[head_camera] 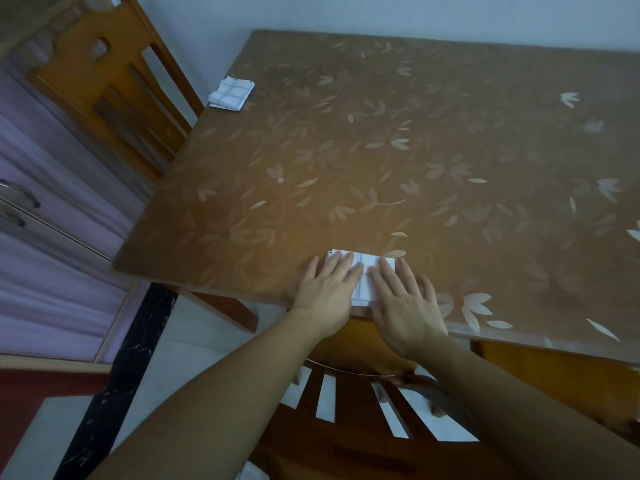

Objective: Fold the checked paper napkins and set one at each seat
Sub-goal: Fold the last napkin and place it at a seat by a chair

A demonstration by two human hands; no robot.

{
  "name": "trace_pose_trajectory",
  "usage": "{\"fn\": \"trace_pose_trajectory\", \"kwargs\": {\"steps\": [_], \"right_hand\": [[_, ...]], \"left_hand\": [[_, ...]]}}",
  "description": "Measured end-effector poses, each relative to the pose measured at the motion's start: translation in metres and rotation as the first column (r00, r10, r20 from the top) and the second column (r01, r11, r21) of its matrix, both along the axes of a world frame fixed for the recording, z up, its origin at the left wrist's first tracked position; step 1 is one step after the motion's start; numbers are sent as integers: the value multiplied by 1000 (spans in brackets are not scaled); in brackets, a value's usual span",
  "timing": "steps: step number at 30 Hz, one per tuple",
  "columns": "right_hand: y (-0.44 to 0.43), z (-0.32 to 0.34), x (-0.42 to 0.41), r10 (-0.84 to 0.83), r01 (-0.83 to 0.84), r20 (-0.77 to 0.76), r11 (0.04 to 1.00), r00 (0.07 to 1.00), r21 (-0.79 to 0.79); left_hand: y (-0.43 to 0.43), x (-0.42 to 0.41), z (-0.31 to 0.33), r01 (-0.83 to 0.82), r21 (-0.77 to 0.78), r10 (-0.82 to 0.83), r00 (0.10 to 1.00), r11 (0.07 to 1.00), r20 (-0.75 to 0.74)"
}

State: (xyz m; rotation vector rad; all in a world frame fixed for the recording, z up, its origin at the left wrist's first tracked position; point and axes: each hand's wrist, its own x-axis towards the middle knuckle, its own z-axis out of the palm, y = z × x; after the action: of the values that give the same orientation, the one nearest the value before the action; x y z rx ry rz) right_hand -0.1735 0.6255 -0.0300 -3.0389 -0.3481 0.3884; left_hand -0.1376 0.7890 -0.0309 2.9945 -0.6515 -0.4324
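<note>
A white checked paper napkin (364, 271) lies flat at the near edge of the brown table (398, 150), in front of the near chair. My left hand (327, 289) presses on its left part with straight fingers. My right hand (405, 303) lies flat on its right part, fingers spread. Both hands hide most of the napkin. A second checked napkin (231, 93), folded, sits at the table's far left corner, by the other chair.
A wooden chair (104, 88) stands at the table's left side. Another wooden chair (363, 410) is tucked under the near edge, below my arms. A cabinet with metal handles (20, 199) runs along the left. A leaf-patterned cover lies over the tabletop.
</note>
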Motion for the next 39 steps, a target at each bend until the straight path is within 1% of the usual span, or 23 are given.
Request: {"fn": "trace_pose_trajectory", "kwargs": {"steps": [3, 6, 12, 15, 19, 22, 26, 31, 34, 37, 39], "right_hand": [[2, -6, 2, -16, 16, -34, 1000, 999, 5], [9, -11, 3, -38, 39, -36, 999, 999, 24], [15, -16, 7, -88, 93, -52, 990, 995, 103], [9, -18, 6, -100, 102, -29, 993, 995, 67], [6, -19, 10, -75, 76, -26, 996, 997, 56], [-12, -20, 15, -74, 75, -14, 997, 997, 25], [-29, -18, 16, -65, 64, -18, 998, 998, -27], [-11, -21, 9, -117, 117, -8, 993, 993, 21], [-11, -20, 9, -120, 121, -10, 993, 993, 13], [-10, -13, 10, -123, 124, -42, 992, 991, 7], [-9, -4, 11, -138, 140, -78, 990, 987, 23]], "left_hand": [[5, 4, 0, 8, -28, -9, 998, 1000, -60], [13, 9, -1, 29, -9, -29, 996, 1000, -79], [19, 17, -3, -28, -27, 25, 993, 999, -116], [20, 18, -5, -35, -30, 31, 992, 999, -126], [18, 19, -7, -57, -37, 52, 991, 998, -125], [8, 14, -7, -86, -66, 76, 987, 994, -143], [2, 10, -7, -69, -80, 58, 990, 994, -129], [16, 14, -8, -35, -48, 29, 993, 998, -115], [15, 15, -9, -31, -50, 25, 993, 998, -118], [15, 15, -5, -38, -40, 32, 990, 998, -134], [15, 15, 3, -68, -61, 57, 984, 996, -171]]}}
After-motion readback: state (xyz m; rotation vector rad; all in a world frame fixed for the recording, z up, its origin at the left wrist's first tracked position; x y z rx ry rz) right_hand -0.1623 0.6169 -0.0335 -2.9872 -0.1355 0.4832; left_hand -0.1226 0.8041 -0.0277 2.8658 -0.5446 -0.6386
